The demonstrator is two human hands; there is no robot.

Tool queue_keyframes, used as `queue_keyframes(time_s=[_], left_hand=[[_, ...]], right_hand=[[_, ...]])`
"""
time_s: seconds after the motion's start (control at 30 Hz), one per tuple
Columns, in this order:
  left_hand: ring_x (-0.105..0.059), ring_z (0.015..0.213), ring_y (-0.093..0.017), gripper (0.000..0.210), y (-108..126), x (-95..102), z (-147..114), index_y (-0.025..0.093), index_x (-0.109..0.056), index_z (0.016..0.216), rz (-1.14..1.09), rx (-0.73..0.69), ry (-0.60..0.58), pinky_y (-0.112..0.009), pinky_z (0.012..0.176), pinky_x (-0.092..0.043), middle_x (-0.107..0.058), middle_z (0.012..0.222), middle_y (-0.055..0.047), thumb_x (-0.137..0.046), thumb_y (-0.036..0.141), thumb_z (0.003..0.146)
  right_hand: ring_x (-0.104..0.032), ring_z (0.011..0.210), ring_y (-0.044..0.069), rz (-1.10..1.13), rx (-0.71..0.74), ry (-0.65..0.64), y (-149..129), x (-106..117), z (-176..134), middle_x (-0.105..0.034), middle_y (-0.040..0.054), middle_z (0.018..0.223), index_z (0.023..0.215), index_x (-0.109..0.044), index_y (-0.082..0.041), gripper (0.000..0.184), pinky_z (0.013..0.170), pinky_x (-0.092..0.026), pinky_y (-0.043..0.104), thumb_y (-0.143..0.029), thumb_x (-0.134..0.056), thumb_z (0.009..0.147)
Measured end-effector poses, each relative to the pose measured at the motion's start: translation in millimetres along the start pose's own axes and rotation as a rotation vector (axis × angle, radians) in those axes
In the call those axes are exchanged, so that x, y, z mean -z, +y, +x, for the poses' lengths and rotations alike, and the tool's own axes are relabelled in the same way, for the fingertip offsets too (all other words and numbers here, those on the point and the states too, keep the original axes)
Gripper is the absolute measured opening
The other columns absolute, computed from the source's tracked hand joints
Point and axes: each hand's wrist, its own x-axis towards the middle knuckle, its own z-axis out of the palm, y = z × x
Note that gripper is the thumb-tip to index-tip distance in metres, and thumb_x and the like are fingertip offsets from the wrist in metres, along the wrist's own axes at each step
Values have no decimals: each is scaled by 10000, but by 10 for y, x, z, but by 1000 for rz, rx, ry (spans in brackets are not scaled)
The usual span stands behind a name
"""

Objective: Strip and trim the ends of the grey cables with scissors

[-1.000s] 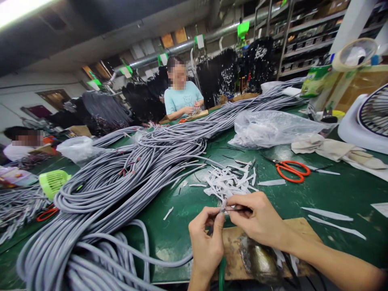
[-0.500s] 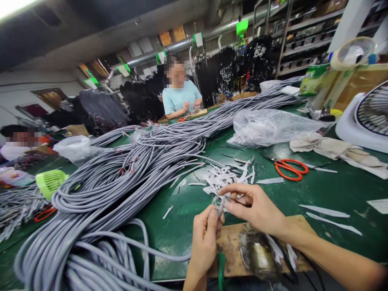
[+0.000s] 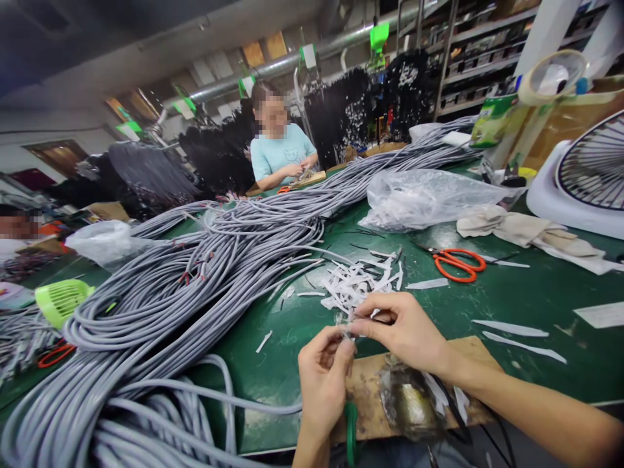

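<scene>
From where I stand, the print on the green packet (image 3: 493,122) is too small and blurred to read, and so is anything on the white sheets hung beneath the bright green fixtures (image 3: 379,36) along the back. A line drawing of a bear's head decorates the pale blue shirt (image 3: 287,155) of a co-worker seated across the way.

The bench (image 3: 519,296) has a dark green, scuffed top with fine threads scattered over it. Looped grey cables (image 3: 195,286) sweep across its left and middle. Near its front edge, the left hand (image 3: 322,370) and right hand (image 3: 407,322) meet at a frayed cable end (image 3: 347,324), the fingers of each pinched narrow on it. It's up in front of the pile of white strips (image 3: 358,283) and above the edge of a wooden board (image 3: 475,354).

Orange-handled scissors (image 3: 458,264) lie right of the strips, blades partly hidden in shadow; 2 longer white slips rest nearer the front. Beyond are a clear plastic bag (image 3: 429,201), a crumpled cloth (image 3: 531,234) and a white fan (image 3: 550,195).

Behind, dark bundles of cable hang beneath a silvery pipe (image 3: 273,69), with metal shelves (image 3: 480,79) to the right.
</scene>
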Motion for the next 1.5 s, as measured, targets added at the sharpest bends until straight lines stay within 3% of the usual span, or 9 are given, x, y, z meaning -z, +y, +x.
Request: queue_keyframes(time_s=[0.13,0.23,0.43,0.6,0.8,0.97,1.13,1.4,1.5], left_hand=[[-253,403,-38,261,-7,-5,-7,123,-572,739,-48,30,-31,-163,380,-200,-346,492,67,-541,369,820],[-224,421,-39,275,-13,-25,-14,125,-555,753,-86,72,-16,-165,381,-173,-315,519,69,-543,393,814],[-221,442,-48,320,-4,-62,-17,133,-536,726,-50,96,-18,-170,395,-168,-288,537,67,-550,446,791],[-260,429,-46,298,-17,10,60,145,-546,744,-80,59,169,-155,393,-209,-314,527,72,-573,440,776],[-311,418,-32,295,-9,20,59,106,-605,813,-151,50,147,-142,383,-239,-460,556,39,-613,394,752],[-320,397,-30,287,-1,-10,13,94,-620,771,-111,51,88,-145,367,-243,-466,532,35,-608,380,754],[-350,408,-45,224,-11,-4,-11,110,-651,716,23,-29,127,-156,371,-277,-478,532,29,-627,331,743],[-406,469,-74,163,31,11,24,127,-689,717,110,-169,70,-169,412,-314,-472,549,16,-616,266,761],[-380,470,-77,193,46,16,39,124,-713,760,174,-191,10,-180,413,-286,-443,530,13,-586,267,786]], right_hand=[[-504,589,106,-185,347,67,-27,-16,-64,-572,20,636,733,-631,-134,108,542,-399,215,-122,-539,787],[-488,592,108,-183,472,-18,-17,1,-52,-557,30,662,775,-613,-134,151,545,-398,219,-99,-470,809],[-455,580,95,3,274,-231,19,93,73,-512,4,644,690,-588,-138,140,534,-379,214,-188,-532,808],[-474,589,97,278,194,-405,-58,34,39,-508,-1,642,660,-560,-139,268,537,-396,214,-385,-597,760],[-351,490,57,41,-20,-11,-17,-10,51,-446,-43,639,824,-581,-146,233,433,-288,177,-291,-681,671],[-356,519,76,-226,178,-16,34,-14,46,-439,-36,589,802,-642,-138,101,482,-291,197,-150,-573,730],[-332,483,76,-214,61,46,66,-85,17,-352,-61,524,756,-595,-149,98,470,-288,196,-187,-513,792],[-382,501,86,-192,136,134,27,-127,-27,-418,-49,569,813,-514,-170,102,506,-322,197,-117,-430,788],[-407,499,85,-40,1,100,15,-113,21,-436,-49,562,762,-502,-176,74,499,-331,195,-145,-436,776]])
